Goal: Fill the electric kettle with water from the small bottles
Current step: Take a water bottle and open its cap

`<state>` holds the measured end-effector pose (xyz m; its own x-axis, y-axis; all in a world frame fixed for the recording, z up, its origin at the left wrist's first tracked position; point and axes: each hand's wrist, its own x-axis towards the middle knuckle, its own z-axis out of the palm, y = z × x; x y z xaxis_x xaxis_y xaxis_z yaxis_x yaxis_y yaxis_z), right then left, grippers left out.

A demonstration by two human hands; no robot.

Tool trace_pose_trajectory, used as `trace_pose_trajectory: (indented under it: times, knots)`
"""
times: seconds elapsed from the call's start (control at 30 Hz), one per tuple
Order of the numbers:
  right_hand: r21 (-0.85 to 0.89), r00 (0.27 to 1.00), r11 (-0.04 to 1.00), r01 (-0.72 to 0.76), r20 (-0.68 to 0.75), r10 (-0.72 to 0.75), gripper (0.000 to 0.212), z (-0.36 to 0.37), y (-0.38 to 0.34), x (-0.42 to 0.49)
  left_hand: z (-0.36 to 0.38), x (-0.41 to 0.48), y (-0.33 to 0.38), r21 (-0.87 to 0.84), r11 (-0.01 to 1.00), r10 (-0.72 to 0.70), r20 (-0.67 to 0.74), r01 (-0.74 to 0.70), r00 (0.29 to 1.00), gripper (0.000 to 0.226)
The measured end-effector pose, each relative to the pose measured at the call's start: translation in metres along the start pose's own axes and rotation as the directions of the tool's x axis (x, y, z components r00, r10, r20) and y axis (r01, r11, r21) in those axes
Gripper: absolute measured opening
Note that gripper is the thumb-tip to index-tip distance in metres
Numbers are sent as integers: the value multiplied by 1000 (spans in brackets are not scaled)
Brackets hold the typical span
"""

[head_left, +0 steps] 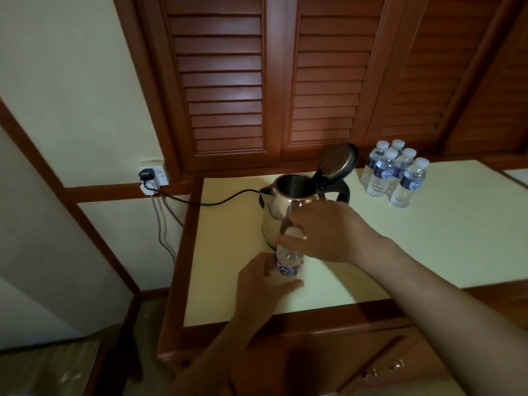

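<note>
Two bare arms, both the person's own. Left grip: bare hand, forearm bare down to the bottom edge, mostly in shadow. Right grip: bare hand, short pale thumbnail showing, wrist and forearm bare to the right edge. Fingers slightly blurred.

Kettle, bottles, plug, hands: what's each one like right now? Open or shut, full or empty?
Shiny steel electric kettle: upright, lid flipped open; inside too dark to tell.
Small clear plastic bottle: upright, water inside, white cap seemingly still on.
Five small capped bottles: upright, closed, full-looking.
Black plug: in the wall socket.
Left hand: grips the bottle's bottom.
Right hand: grips its top.
</note>
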<state>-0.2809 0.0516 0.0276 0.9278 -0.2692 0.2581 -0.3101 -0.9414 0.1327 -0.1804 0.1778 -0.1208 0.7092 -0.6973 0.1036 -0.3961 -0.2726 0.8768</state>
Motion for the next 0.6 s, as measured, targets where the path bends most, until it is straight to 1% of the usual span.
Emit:
trace_pose_trajectory:
  times: [0.07, 0.13, 0.2, 0.27, 0.3, 0.37, 0.4, 0.43, 0.53, 0.6]
  knots:
    - [128, 995, 988, -83, 63, 76, 54, -6, 12, -19, 12, -8, 10, -3, 1000, 23, 31, -23, 999, 50]
    - [222, 978, 953, -208, 69, 198, 55, -7, 31, -37, 29, -14, 23, -18, 999, 50, 41, -49, 998, 52]
    - [184, 955, 937, -296, 49, 292, 59, -5, 53, -56, 50, -20, 38, -10, 997, 82, 46, -82, 996, 54]
    - [132, 937, 928, -347, 18, 348, 61, -1, 73, -75, 77, -26, 55, -25, 995, 95, 52, -94, 994, 52]
    - [148, 930, 921, -361, -19, 367, 61, 0, 85, -84, 92, -28, 65, -30, 995, 97, 49, -96, 994, 52]
    - [252, 896, 884, -395, -105, 430, 60, 2, 113, -108, 124, -28, 88, -31, 995, 93, 24, -92, 995, 53]
    - [315, 876, 855, -412, -122, 468, 57, 3, 129, -122, 142, -28, 101, -34, 995, 89, 7, -89, 996, 53]
    - [386, 856, 814, -434, -105, 506, 55, 7, 146, -136, 160, -26, 115, -41, 995, 88, -12, -89, 996, 52]
    - [609, 815, 641, -467, 13, 580, 53, 24, 192, -183, 214, -23, 159, -80, 989, 121, -33, -124, 992, 44]
    - [692, 789, 554, -464, 38, 613, 49, 36, 219, -211, 253, -23, 183, -112, 981, 156, -12, -156, 988, 40]
